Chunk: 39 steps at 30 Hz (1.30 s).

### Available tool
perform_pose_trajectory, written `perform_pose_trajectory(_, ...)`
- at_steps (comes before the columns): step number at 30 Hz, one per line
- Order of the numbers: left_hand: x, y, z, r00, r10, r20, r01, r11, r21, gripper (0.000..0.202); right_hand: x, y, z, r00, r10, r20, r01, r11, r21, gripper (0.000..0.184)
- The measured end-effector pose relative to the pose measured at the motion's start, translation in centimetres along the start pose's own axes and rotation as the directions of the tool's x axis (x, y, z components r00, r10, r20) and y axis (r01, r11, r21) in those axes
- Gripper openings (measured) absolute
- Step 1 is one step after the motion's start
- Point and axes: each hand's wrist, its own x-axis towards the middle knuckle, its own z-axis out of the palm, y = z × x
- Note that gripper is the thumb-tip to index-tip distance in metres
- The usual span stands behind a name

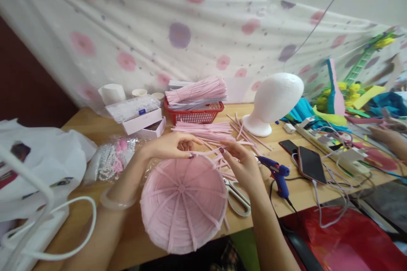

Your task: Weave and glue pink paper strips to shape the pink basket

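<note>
On table (95, 125), 2 hands (168, 146) (243, 165), pink basket (182, 205)

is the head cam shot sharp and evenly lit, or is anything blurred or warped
Head view: soft, even daylight, no hard shadows or glare; the pink woven bowl and both hands, left hand and right hand, are slightly soft; the wide lens bends the table edge and stretches the corners; the white cable at lower left is blurred.
</note>
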Motion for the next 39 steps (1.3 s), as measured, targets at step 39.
perform_pose_trajectory(39, 1.1, 1.2, 1.1, 0.997, 0.046, 0.065, -0.060, 0.973, 0.221, 0.033, -11.5, 2.0, -7.2, 0.947, -0.083, -0.311, -0.052, 0.914, -0.403, 0.054)
